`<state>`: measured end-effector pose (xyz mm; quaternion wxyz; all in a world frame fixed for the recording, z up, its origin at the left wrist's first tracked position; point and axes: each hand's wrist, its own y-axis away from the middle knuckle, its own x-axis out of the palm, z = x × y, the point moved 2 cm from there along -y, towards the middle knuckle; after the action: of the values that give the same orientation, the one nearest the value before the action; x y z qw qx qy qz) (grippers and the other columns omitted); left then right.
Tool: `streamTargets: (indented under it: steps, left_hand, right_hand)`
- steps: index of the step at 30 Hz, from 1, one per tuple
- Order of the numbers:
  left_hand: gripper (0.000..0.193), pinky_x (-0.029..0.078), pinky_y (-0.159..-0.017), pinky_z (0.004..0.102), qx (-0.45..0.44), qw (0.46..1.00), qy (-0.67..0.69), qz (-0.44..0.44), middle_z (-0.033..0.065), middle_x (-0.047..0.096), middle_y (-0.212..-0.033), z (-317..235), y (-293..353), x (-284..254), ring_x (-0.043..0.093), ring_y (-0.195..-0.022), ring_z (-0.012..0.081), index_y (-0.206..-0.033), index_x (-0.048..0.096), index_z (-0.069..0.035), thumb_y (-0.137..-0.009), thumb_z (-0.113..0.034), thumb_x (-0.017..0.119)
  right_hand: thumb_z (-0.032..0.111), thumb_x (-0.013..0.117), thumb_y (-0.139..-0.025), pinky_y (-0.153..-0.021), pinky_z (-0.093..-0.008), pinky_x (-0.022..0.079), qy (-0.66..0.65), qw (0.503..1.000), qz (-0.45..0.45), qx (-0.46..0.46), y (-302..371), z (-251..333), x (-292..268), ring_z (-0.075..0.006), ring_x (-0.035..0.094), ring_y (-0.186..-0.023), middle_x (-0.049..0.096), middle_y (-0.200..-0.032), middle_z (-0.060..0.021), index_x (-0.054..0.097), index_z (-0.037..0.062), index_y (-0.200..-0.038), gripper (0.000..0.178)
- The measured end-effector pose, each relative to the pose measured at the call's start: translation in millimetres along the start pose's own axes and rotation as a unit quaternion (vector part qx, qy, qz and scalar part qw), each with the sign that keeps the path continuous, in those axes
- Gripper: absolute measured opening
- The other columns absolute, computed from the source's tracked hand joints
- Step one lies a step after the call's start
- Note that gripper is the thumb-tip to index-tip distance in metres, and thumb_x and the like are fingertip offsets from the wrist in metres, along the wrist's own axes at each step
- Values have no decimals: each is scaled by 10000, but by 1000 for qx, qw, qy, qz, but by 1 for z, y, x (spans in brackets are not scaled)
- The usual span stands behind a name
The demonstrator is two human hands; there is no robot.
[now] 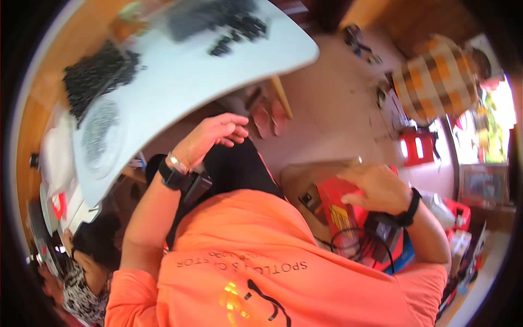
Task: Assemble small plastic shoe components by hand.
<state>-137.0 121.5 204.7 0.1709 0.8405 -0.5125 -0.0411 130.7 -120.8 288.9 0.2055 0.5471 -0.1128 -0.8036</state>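
Note:
My left hand [213,136] is held over my lap, just off the near edge of the pale table [185,76]. Its fingers are loosely bent and apart, with nothing in them. Out to my right, my right hand [378,188] hovers with fingers stretched over an open cardboard box [297,177] and a red box [335,199]; it too holds nothing. Black cables [359,248] lie coiled beside the red box, below that hand. Both wrists wear dark bands, and a dark box-shaped device [197,188] sits by the left wrist.
Heaps of small black pieces [101,76] and more black pieces [239,30] lie on the table, near a round clear tray [101,136] of small shiny bits. A person in a checked shirt [436,82] is at the far right, by a red stool [418,146]. Another person [90,267] is lower left.

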Motion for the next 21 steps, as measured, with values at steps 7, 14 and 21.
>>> streamTargets:
  steps: [7,14,21]
  left_hand:
    - [401,478,-868,293,135,958,42,-251,131,666,-1086,-13,135,-74,628,-985,178,-1263,549,25,-990,-250,449]
    - [309,502,-782,286,224,876,45,-424,113,684,-966,6,238,-114,643,-902,174,-1168,610,13,-960,-164,465]
    - [178,463,-753,267,289,655,26,-698,39,654,-895,55,293,-173,599,-850,126,-983,643,-7,-908,-90,505]
  right_hand:
    - [314,639,-803,-843,-450,469,48,988,-52,-135,-77,64,-62,-374,586,-965,643,-1014,-184,619,-1,-1114,443]
    - [267,706,-799,-852,-382,497,26,958,-104,-266,-207,174,-88,-333,623,-953,661,-1034,-160,638,35,-1131,411]
    - [224,695,-834,-740,-324,513,-385,883,-213,-162,-407,216,-57,-205,653,-813,690,-928,-117,663,19,-1078,320]
